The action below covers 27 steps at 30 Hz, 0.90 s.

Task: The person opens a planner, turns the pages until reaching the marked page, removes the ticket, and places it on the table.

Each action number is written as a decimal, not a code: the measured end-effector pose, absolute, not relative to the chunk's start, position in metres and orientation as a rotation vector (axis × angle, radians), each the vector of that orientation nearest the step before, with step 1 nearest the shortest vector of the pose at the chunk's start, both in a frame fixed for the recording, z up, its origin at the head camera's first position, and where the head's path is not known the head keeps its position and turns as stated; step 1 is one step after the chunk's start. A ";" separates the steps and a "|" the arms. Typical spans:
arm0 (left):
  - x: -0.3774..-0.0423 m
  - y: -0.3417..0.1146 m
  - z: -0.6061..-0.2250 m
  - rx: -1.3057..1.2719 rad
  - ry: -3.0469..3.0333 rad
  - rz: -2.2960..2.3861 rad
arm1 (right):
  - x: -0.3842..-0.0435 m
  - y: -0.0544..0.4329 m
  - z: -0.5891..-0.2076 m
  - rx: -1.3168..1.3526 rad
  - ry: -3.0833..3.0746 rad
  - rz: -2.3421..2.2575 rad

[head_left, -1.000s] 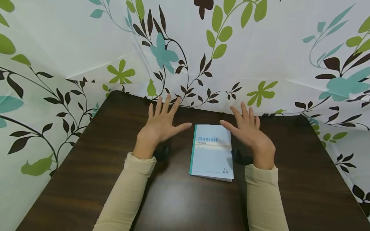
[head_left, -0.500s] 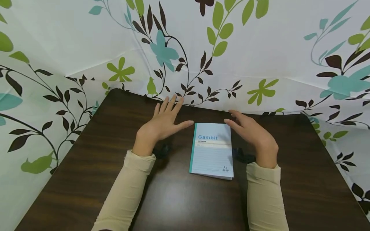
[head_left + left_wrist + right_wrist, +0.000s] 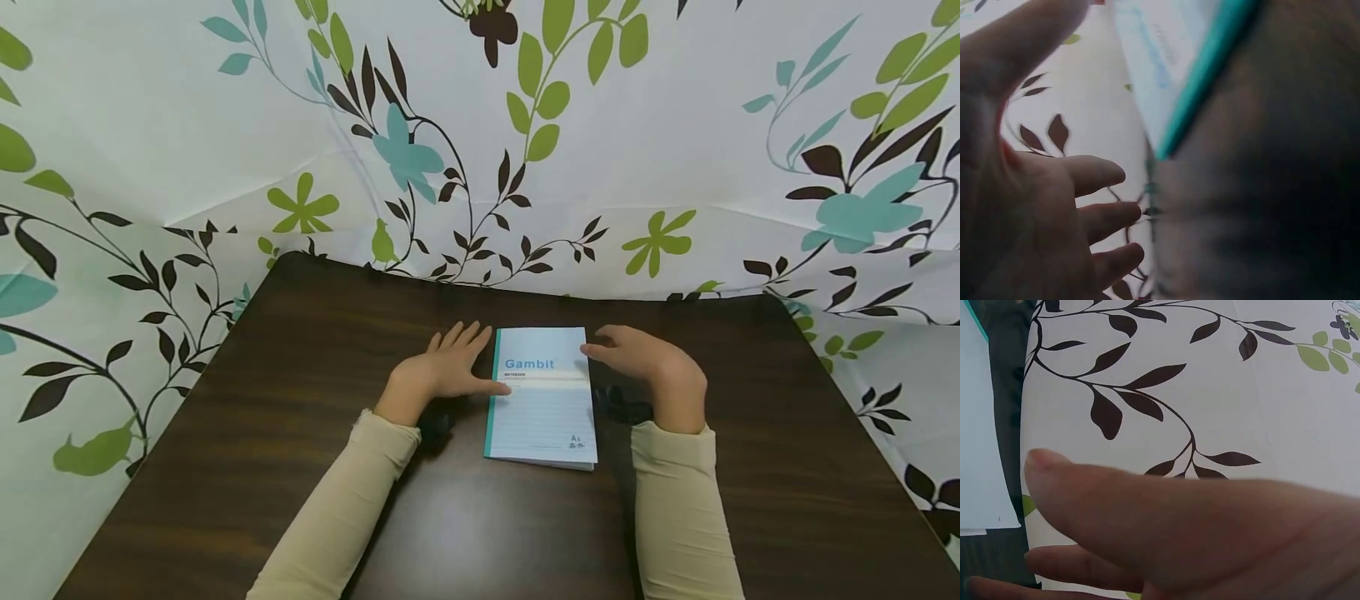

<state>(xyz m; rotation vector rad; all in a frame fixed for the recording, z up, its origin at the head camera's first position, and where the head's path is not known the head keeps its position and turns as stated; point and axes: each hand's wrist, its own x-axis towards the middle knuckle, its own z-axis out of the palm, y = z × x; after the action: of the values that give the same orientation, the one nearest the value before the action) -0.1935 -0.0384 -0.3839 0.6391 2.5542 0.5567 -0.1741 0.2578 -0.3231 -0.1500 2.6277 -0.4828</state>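
A pale blue notebook (image 3: 542,421) with a teal spine and "Gambit" on its cover lies on the dark wooden table. My left hand (image 3: 444,372) is at its left edge, fingers spread, the thumb reaching over the cover in the head view. In the left wrist view the teal spine (image 3: 1207,78) passes close beside the left hand's straight fingers. On the other side, my right hand (image 3: 648,358) is bent at the wrist, its thumb tip at the notebook's upper right edge. The right wrist view shows the thumb (image 3: 1116,500) extended near the notebook (image 3: 982,444), with nothing pinched.
The dark table (image 3: 225,467) spreads out on both sides of the notebook. Behind it and along the sides hangs a white cloth (image 3: 600,167) printed with leaves and flowers. Black wrist straps (image 3: 624,406) show under the wrists.
My left hand has come down and right, from beyond the notebook's upper left to its spine edge. My right hand has turned inward, with its fingers less spread and its thumb nearer the notebook.
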 end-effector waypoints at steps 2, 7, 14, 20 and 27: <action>-0.193 -0.039 -0.392 0.628 2.534 0.543 | -0.175 0.255 -0.325 -0.158 2.613 -0.481; -0.191 -0.040 -0.402 0.616 2.469 0.518 | -0.177 0.251 -0.329 -0.161 2.566 -0.491; -0.190 -0.034 -0.399 0.601 2.462 0.482 | -0.181 0.250 -0.331 -0.141 2.551 -0.435; -0.192 -0.032 -0.400 0.593 2.444 0.468 | -0.183 0.249 -0.332 -0.147 2.547 -0.424; -0.192 -0.033 -0.401 0.592 2.441 0.454 | -0.185 0.249 -0.333 -0.138 2.586 -0.502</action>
<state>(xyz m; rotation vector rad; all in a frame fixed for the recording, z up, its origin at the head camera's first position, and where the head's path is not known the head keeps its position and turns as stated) -0.1924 -0.0334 -0.4006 0.5924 2.4408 0.4538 -0.1852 0.2486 -0.3326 -0.1376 2.5861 -0.5019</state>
